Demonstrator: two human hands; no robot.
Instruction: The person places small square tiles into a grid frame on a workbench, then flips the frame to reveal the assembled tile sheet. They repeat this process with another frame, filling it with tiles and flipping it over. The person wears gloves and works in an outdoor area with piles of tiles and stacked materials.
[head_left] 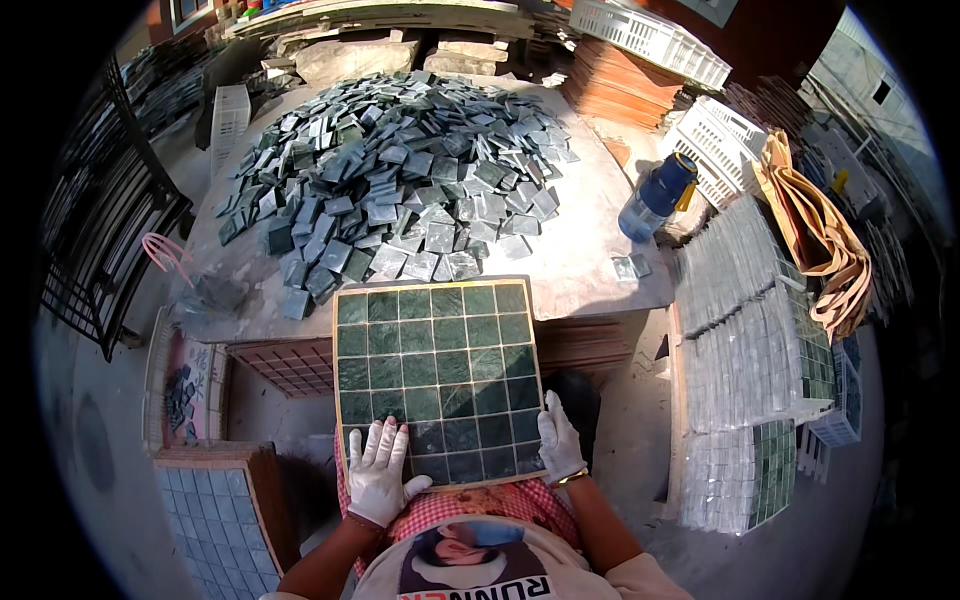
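A wooden-edged tray (338,335) leans across my lap, its far end against the table edge. Rows of square dark green stone tiles (418,338) fill it, with pale lines between them. My left hand (378,470), in a white glove with bare-looking fingertips, lies flat with fingers spread on the tiles at the tray's near left corner. At the lower right side, my right hand (560,440), also gloved, grips the tray's edge; part of its fingers is hidden. Shadow covers the tray's lower right half.
Ahead, a big heap of loose tiles (400,165) covers much of the table (590,270). A blue bottle (657,197) and two loose tiles (630,267) sit at its right. Stacked tile sheets (735,340) stand right; a tiled stack (220,515) and crate (157,390) stand left.
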